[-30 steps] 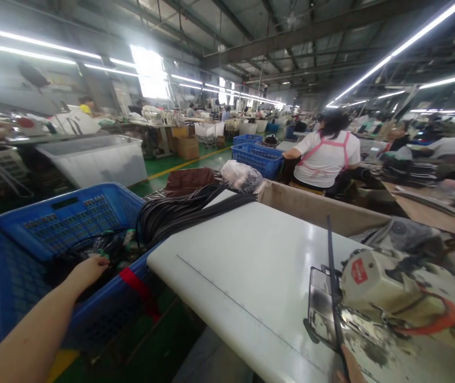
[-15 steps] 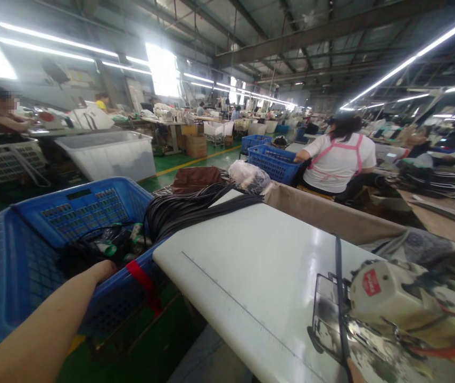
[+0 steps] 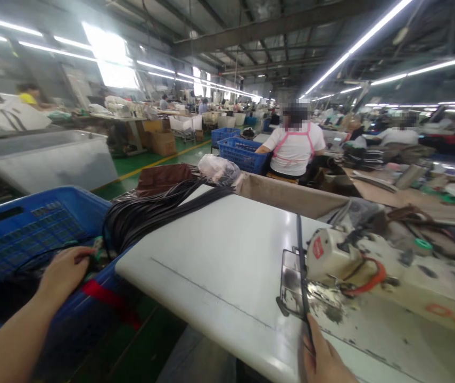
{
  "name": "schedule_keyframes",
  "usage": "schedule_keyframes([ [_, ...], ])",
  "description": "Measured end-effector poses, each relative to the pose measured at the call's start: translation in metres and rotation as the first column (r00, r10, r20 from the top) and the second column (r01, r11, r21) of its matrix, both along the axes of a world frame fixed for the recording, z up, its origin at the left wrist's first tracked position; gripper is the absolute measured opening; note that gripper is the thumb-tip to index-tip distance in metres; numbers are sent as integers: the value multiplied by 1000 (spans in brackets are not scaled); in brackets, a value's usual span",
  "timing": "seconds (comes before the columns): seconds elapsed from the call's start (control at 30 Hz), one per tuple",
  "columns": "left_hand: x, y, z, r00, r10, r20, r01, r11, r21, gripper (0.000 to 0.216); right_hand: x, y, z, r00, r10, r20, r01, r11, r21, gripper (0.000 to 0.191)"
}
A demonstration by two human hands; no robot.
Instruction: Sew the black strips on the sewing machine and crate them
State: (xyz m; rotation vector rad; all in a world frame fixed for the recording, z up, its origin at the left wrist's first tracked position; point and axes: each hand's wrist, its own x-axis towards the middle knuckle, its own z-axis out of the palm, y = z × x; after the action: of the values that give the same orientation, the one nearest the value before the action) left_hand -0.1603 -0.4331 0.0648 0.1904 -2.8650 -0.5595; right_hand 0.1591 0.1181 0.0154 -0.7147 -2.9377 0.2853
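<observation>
My left hand is at the near right side of a blue plastic crate. Its fingers are curled together by a small green and white item; blur hides whether they grip it. At the lower right, my right hand pinches the near end of a narrow black strap. That strap runs away across the white sewing table, passing beside the needle area of a sewing machine. A thick bundle of black straps drapes from the table's far left corner into the crate.
A red band hangs on the crate's near side. Behind the table stand a beige-walled bin and a clear plastic bag. A co-worker in a white shirt sits ahead, by another blue crate.
The view has turned right. My left hand has risen from inside the crate to its rim, and my right hand has come further into view on the strap.
</observation>
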Motion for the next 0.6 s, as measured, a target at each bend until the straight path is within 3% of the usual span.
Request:
schedule_keyframes([
  [0.1, -4, 33, -4, 993, -59, -103, 56, 998, -32, 32, -1, -16, 18, 992, -46, 116, 37, 997, 75, 52],
  [0.17, -4, 67, -8, 959, -217, -183, 216, 976, -23, 29, -4, -26, 29, 981, -93, 173, 77, 992, 98, 51],
  [0.3, 8, 156, -17, 829, -494, -262, 523, 851, 49, 30, -9, -35, 41, 966, -122, 228, 101, 990, 99, 54],
  [0.37, 23, 206, -24, 777, -587, -228, 623, 769, 142, 33, -8, -36, 42, 965, -132, 226, 116, 990, 85, 55],
  [0.47, 57, 279, -36, 652, -732, -199, 751, 587, 301, 34, -5, -34, 38, 970, -132, 203, 120, 990, 72, 55],
  [0.6, 110, 358, -39, 335, -932, -138, 906, 278, 319, 39, 0, -31, 26, 988, -94, 124, 83, 993, 88, 58],
])
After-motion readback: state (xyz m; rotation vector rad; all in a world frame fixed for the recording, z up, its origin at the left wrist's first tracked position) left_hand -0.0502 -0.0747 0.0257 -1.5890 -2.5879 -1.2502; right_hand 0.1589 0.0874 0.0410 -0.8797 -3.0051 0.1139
